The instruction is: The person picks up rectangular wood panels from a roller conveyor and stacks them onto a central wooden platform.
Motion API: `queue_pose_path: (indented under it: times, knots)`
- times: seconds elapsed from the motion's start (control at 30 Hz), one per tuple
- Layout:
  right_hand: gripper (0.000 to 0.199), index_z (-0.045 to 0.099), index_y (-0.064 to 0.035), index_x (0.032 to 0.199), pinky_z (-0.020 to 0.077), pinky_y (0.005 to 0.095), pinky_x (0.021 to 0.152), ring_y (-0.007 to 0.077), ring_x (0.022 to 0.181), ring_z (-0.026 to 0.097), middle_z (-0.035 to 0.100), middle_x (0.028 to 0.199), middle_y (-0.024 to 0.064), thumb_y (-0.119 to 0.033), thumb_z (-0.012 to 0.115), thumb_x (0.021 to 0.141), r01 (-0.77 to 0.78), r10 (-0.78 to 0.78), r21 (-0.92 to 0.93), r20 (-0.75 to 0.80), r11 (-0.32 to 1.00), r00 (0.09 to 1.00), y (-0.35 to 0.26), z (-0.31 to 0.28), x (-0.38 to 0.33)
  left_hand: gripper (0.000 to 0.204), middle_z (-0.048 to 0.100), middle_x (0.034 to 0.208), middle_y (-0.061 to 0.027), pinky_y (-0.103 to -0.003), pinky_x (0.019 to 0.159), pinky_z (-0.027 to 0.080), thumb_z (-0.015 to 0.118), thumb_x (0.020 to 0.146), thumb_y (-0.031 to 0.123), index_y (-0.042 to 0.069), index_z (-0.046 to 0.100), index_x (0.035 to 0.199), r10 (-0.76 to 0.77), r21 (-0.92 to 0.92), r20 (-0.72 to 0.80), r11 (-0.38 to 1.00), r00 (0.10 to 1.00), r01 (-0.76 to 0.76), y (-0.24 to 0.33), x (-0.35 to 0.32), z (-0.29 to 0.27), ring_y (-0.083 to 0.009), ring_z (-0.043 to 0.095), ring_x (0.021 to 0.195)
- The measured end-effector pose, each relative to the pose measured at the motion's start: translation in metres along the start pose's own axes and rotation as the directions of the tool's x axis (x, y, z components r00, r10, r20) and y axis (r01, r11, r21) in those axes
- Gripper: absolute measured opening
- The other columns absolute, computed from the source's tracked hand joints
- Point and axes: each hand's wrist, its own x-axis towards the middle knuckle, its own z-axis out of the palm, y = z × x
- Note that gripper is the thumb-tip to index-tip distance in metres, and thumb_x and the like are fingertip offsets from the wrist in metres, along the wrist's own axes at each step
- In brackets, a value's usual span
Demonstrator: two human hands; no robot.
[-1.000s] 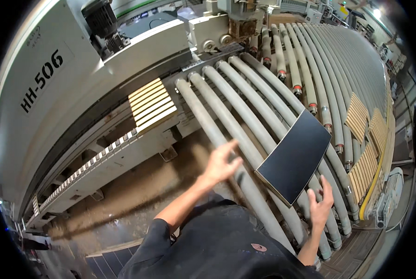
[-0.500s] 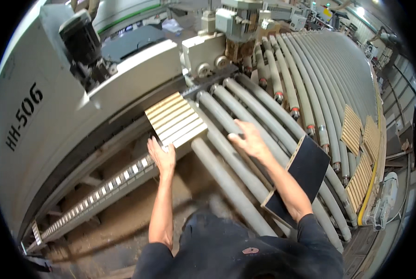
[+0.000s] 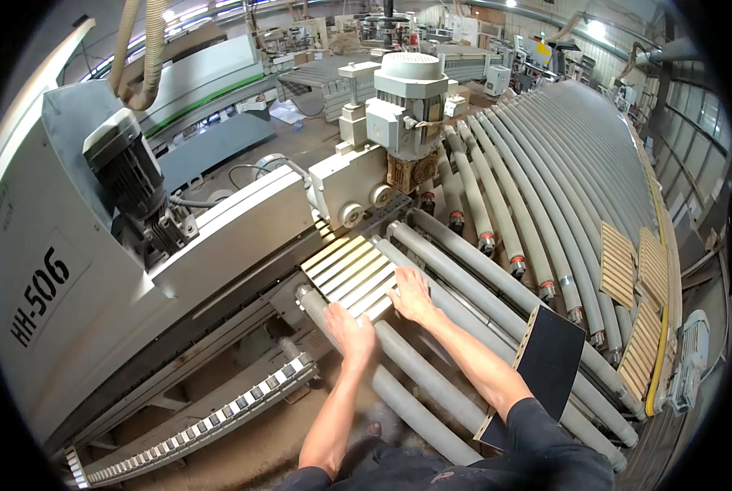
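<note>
Head view: both hands lie flat and open on the slatted wood panel [image 3: 351, 274], left hand [image 3: 351, 331] at its near edge, right hand [image 3: 411, 296] beside. Panel sits on the grey rollers [image 3: 464, 278] by the machine, not yet lifted.

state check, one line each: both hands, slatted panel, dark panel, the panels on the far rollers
left hand: open, flat against the slatted panel's near edge
right hand: open, palm down on the slatted panel
slatted panel: lying flat on the grey rollers, at the machine's outlet
dark panel: lying flat across the rollers, untouched
ribbed wooden panels: lying flat at the conveyor's far right edge
</note>
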Motion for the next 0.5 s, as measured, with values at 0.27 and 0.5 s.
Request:
queue_pose_path:
  times: [0.27,0.5]
  knots:
    - [0.063,0.058,0.0028,0.145,0.0464,0.0613,0.108,0.0482,0.129,0.056,0.064,0.134,0.0294,-0.035,0.076,0.098,-0.216,0.217,-0.044,0.026,0.975,0.976,0.043,-0.028,0.016,0.081,0.038,0.163,-0.0424,-0.06,0.132,0.021,0.07,0.094,0.015,-0.01,0.037,0.163,0.0,-0.011,0.037,1.0,0.999,0.0,0.04,0.03,0.061,-0.0564,0.029,0.158]
    - [0.072,0.067,0.0127,0.128,0.056,0.0502,0.102,0.0464,0.116,0.072,0.073,0.121,0.0361,-0.048,0.079,0.091,-0.484,0.473,0.288,0.113,0.826,0.874,0.049,-0.08,-0.05,0.066,0.067,0.139,-0.0337,-0.048,0.116,0.051,0.07,0.092,0.007,-0.014,0.051,0.152,-0.024,-0.308,0.276,0.945,0.961,0.113,0.054,0.027,0.024,-0.0469,0.067,0.129]
